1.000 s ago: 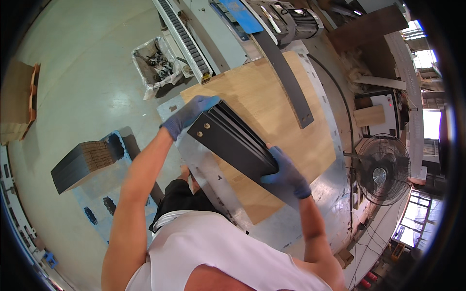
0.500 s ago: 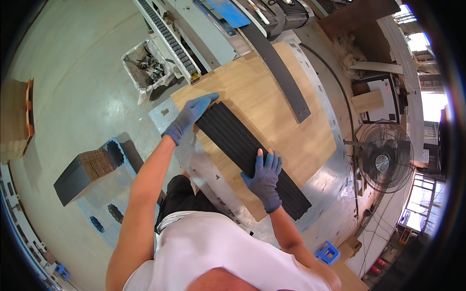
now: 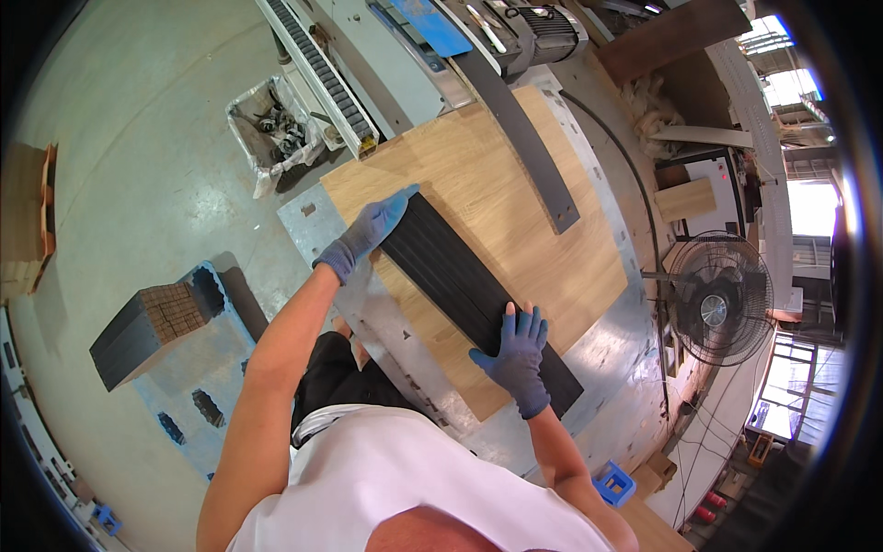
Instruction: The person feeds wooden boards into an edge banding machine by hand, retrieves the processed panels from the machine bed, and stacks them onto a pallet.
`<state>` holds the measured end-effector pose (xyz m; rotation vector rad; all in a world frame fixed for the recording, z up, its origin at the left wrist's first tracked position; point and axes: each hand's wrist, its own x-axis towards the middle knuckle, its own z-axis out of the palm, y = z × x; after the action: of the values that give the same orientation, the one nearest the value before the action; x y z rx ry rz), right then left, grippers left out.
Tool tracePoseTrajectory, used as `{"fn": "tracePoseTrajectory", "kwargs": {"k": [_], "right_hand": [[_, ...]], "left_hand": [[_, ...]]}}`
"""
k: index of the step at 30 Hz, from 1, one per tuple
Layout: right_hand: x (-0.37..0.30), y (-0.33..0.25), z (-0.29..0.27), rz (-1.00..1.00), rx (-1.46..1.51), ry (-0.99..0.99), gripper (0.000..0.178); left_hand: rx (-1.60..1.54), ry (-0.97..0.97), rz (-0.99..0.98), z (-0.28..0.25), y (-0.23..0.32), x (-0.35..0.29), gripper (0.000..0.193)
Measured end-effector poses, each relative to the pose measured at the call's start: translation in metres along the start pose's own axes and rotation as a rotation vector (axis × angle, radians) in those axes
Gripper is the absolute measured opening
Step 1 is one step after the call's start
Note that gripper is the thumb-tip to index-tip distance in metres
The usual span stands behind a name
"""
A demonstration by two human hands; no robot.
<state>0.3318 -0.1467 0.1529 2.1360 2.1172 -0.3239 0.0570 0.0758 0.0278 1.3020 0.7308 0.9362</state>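
A bundle of long black strips (image 3: 451, 262) lies side by side, slanting across a wood-grain board (image 3: 515, 248). My left hand (image 3: 372, 230), in a grey-blue glove, rests its straight, joined fingers against the far left end of the bundle. Toward the near right end, my right hand (image 3: 520, 354) lies on top, its gloved fingers stretched out and the thumb spread toward the near edge. Some fingertips of that glove are bare. Both hands touch the strips without wrapping round them.
Beyond the board stands a machine with a roller track (image 3: 322, 74) and a dark flat bar (image 3: 524, 138) reaching over the board. At left, stacked dark strips (image 3: 143, 331) sit on a worn blue pallet (image 3: 198, 368). A lined bin (image 3: 276, 129) and a fan (image 3: 717, 308) flank the table.
The strips now lie closer and more evenly together, their ends lined up. My right hand has shifted a little right and nearer; my left remains at the far end.
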Motion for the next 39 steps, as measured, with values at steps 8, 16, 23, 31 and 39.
{"fn": "tracePoseTrajectory", "kwargs": {"k": [8, 16, 23, 31, 39], "right_hand": [[-0.002, 0.005, 0.008, -0.030, -0.020, 0.021, 0.112], [0.001, 0.000, 0.008, -0.038, -0.049, 0.022, 0.111], [-0.001, 0.004, 0.014, -0.025, -0.013, 0.035, 0.108], [0.003, 0.005, 0.018, -0.105, -0.016, 0.168, 0.100], [0.001, 0.007, 0.019, -0.098, -0.011, 0.172, 0.100]], "left_hand": [[-0.010, -0.041, 0.029, 0.000, 0.003, -0.001, 0.046], [0.035, -0.046, -0.011, -0.003, 0.005, -0.001, 0.048], [0.024, -0.047, -0.027, 0.004, 0.020, -0.005, 0.049], [0.142, -0.042, -0.042, 0.000, 0.009, -0.004, 0.051], [-0.427, 0.027, -0.224, 0.000, 0.022, -0.003, 0.070]]}}
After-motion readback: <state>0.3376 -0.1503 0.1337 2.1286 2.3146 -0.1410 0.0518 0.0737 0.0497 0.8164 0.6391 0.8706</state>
